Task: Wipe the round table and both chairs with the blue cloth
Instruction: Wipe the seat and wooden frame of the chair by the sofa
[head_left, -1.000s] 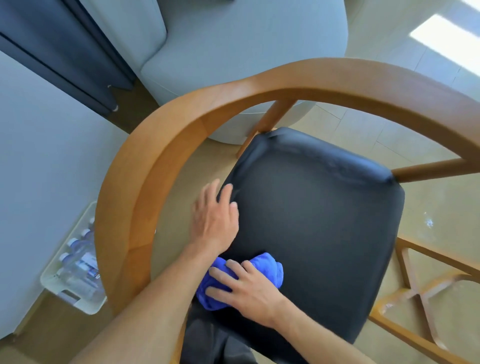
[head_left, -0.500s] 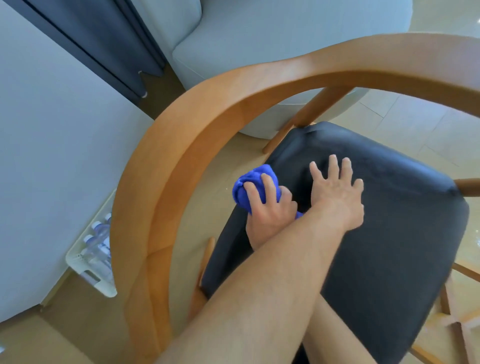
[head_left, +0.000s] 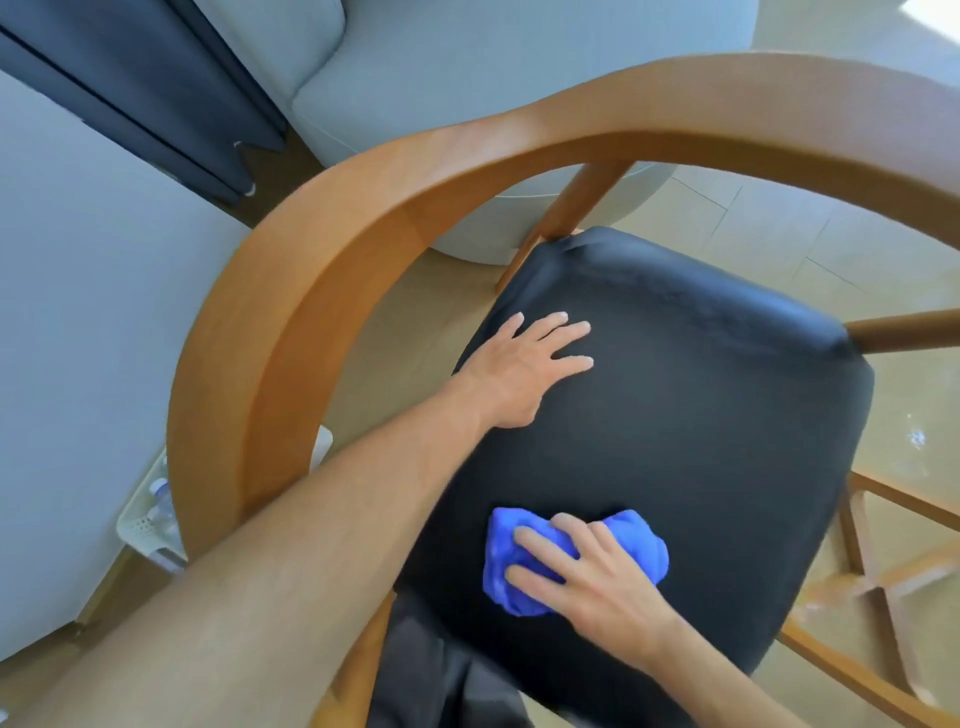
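Note:
A wooden chair with a curved backrest (head_left: 332, 270) and a black padded seat (head_left: 717, 436) fills the view. The bunched blue cloth (head_left: 636, 540) lies on the near part of the seat, and my right hand (head_left: 592, 582) presses down on it with fingers curled over it. My left hand (head_left: 524, 369) lies flat on the far left part of the seat, fingers spread, holding nothing. The round table is not in view.
A light grey sofa (head_left: 467, 78) stands beyond the chair. A white wall panel (head_left: 78, 364) is on the left, with a white crate of water bottles (head_left: 150, 525) on the floor beside it. Dark curtain (head_left: 130, 78) hangs at top left.
My right hand has pulled the blue cloth from the seat's far left corner back to the near part. My left hand has slid left on the seat.

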